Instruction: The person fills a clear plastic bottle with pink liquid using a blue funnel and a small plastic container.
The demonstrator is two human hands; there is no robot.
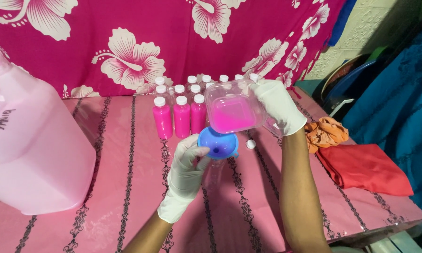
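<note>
My left hand [186, 173], in a white glove, grips a clear empty bottle [214, 174] near its neck, with a blue funnel [218, 143] seated in the mouth. My right hand [278, 105], also gloved, holds a clear square plastic tub [234, 110] tilted over the funnel. Pink liquid fills the lower part of the tub. Behind the funnel stand several capped bottles of pink liquid [181, 117] in rows.
A large pale pink jug [30, 145] stands at the left on the pink patterned tablecloth [126, 187]. A loose white cap [251, 144] lies right of the funnel. An orange rag [325, 132] and a red cloth [365, 168] lie at the right edge. A flowered curtain hangs behind.
</note>
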